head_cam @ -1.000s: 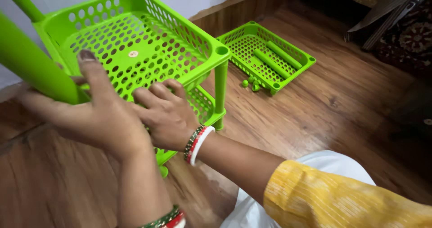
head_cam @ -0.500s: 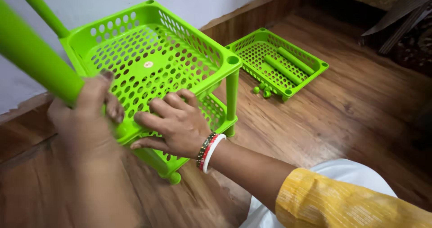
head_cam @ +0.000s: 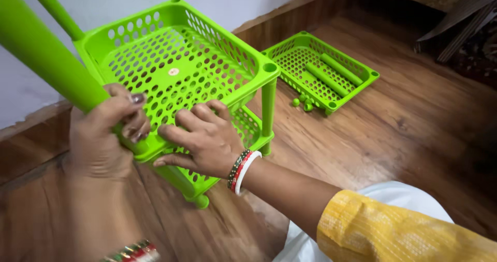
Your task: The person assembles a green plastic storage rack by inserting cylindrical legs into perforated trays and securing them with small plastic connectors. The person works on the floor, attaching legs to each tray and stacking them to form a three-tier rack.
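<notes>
Two hands on the green rack: your left hand point(head_cam: 98, 138) is wrapped tight around a green pole point(head_cam: 44, 60) right where it meets the near-left corner of the upper tray point(head_cam: 176, 70). Your right hand point(head_cam: 199, 140) lies flat, fingers spread, pressing on that tray's front rim; it grips nothing.

Rack sits on the wood floor point(head_cam: 393, 122) against the white wall point(head_cam: 114, 1). Upper tray rides over a lower tray point(head_cam: 248, 132), joined by a short corner post point(head_cam: 268, 107) at the near right. A second pole point(head_cam: 54, 9) rises from the far-left corner.

Risks, as I judge them:
- Pole looks tilted toward you, not in line with the corner socket. Push down at that angle and it may jam or crack the socket rim.
- Your left fingers point(head_cam: 135, 118) curl right at the joint. If the pole drops in suddenly, they could get pinched.
- Right hand loads only the front edge. Too much weight there could tip the rack forward on its small feet.

Further right on the floor lies a spare tray point(head_cam: 357, 83) holding two loose poles point(head_cam: 331, 75), with small round caps point(head_cam: 303, 102) just beside its near corner. Those caps could roll if you nudge the tray.
</notes>
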